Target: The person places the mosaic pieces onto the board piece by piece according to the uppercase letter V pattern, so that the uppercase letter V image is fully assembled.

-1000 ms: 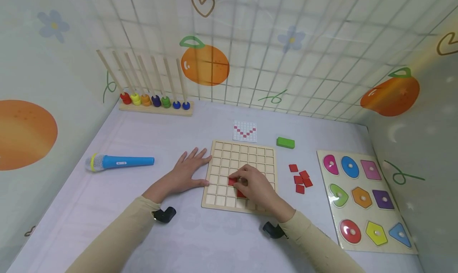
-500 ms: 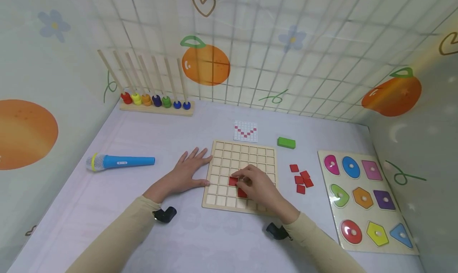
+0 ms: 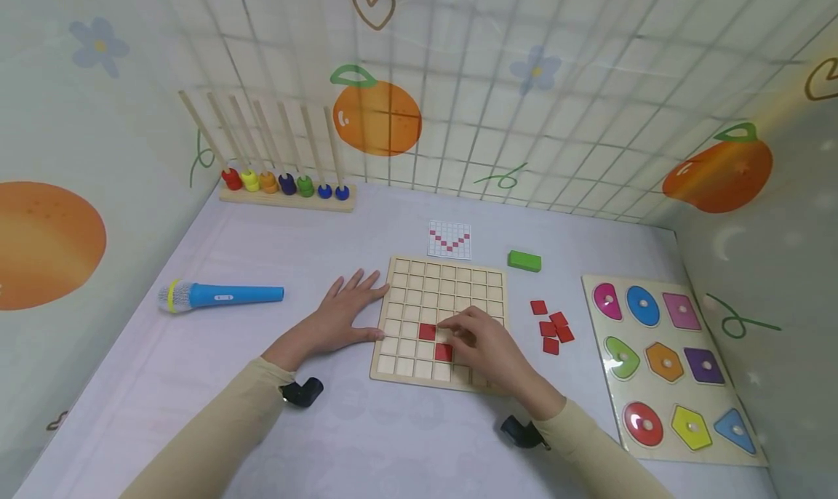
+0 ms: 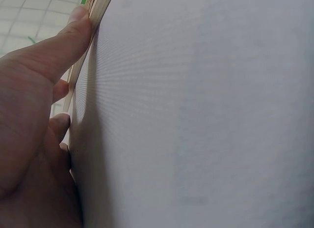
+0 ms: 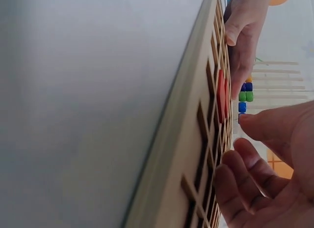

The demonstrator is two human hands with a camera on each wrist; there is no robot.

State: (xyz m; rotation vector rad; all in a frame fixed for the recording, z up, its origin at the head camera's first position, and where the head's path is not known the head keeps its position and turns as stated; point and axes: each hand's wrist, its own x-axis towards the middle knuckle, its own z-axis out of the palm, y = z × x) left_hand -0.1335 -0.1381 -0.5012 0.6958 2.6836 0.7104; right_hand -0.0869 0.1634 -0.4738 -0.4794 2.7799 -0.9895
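Note:
The wooden grid board [image 3: 412, 295] lies in the middle of the table. Two red tiles sit in its squares, an upper-left tile [image 3: 427, 332] and a lower-right tile [image 3: 443, 352], diagonal to each other; red also shows on the board [image 5: 221, 96] in the right wrist view. My left hand [image 3: 345, 316] is spread flat on the table, thumb and a fingertip touching the board's left edge [image 4: 100, 12]. Over the board, just right of the tiles, hovers my right hand [image 3: 487, 346]; thumb and fingers [image 5: 245, 174] stand apart, holding nothing visible.
Loose red tiles [image 3: 547, 329] lie right of the board. Behind it are a patterned card [image 3: 449, 240] and a green block [image 3: 524, 261]. A shape puzzle [image 3: 609, 404] lies far right, a toy microphone [image 3: 236, 294] left, a bead rack [image 3: 288, 202] at the back left.
My right hand has drawn back to the right from the upper-left tile, and both red tiles on the board now show more fully. My left hand has stayed in place.

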